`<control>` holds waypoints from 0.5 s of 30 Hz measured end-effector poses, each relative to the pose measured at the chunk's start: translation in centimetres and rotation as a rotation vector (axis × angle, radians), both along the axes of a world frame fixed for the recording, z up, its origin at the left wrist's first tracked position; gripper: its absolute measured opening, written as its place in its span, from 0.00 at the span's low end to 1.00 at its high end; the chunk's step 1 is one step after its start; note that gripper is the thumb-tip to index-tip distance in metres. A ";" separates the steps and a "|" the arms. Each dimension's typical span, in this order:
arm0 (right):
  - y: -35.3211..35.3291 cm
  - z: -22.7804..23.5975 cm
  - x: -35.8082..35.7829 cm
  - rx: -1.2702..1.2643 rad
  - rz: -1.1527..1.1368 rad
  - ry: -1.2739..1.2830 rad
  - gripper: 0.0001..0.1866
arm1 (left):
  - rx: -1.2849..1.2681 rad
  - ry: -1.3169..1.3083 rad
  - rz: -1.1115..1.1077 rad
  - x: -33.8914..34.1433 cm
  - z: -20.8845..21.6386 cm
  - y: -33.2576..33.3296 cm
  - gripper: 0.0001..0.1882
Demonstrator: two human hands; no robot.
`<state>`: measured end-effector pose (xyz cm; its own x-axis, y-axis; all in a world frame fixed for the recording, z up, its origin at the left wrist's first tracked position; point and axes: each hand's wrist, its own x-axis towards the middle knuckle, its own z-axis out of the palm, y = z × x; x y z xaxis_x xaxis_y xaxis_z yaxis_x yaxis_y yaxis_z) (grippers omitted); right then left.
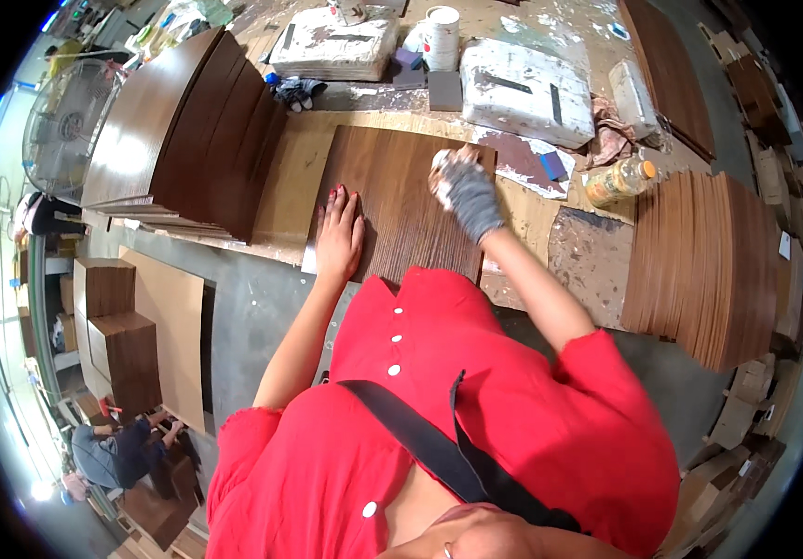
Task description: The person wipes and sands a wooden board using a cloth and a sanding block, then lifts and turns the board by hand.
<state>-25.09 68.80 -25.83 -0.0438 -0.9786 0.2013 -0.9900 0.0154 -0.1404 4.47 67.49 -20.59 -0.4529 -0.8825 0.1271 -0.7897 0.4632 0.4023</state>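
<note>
A brown wood-grain board (392, 214) lies on the workbench in front of me. My left hand (339, 238) is bare and rests flat on the board's left side, fingers stretched out. Toward the board's far right part, my right hand (469, 193) wears a grey fingerless glove. Its fingers close over a crumpled white cloth (440, 181) and press it against the board's surface. Most of the cloth is hidden under the hand.
Tall stacks of brown panels stand left (173, 130) and right (700, 265). Behind the board are paint-smeared white bundles (527, 93), a white tub (441, 39), a blue sponge (552, 166) and an orange-capped bottle (620, 182). A co-worker (122, 454) bends over panels at lower left.
</note>
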 end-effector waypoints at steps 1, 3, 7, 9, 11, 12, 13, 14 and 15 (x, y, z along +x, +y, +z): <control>-1.1 -0.3 -1.9 0.017 0.009 -0.124 0.28 | -0.006 0.003 -0.009 -0.2 0.2 -0.1 0.27; -3.8 -1.1 -3.8 0.050 0.029 -0.150 0.39 | -0.012 0.009 -0.011 -0.8 0.3 -0.4 0.27; -9.2 0.6 -0.2 0.176 0.093 -0.040 0.44 | -0.025 0.010 -0.032 -0.3 0.0 -0.3 0.26; -11.4 1.2 2.3 0.252 0.138 0.011 0.43 | -0.069 -0.025 -0.044 -0.7 -0.2 -0.2 0.26; -11.6 0.8 2.9 0.235 0.173 0.045 0.43 | -0.078 -0.010 -0.032 -1.0 -0.3 -0.1 0.26; -11.6 1.1 3.5 0.180 0.122 0.072 0.43 | -0.087 -0.012 -0.016 -0.6 -0.1 -0.1 0.25; -11.4 1.3 4.1 0.127 0.070 0.098 0.43 | -0.085 -0.013 -0.006 -0.4 -0.1 0.0 0.25; -10.5 1.6 3.6 0.128 0.042 0.204 0.46 | -0.089 -0.008 0.000 -0.3 -0.1 0.1 0.25; -9.9 0.2 1.4 0.173 -0.063 0.234 0.46 | -0.088 0.005 -0.011 -0.8 -0.2 0.0 0.25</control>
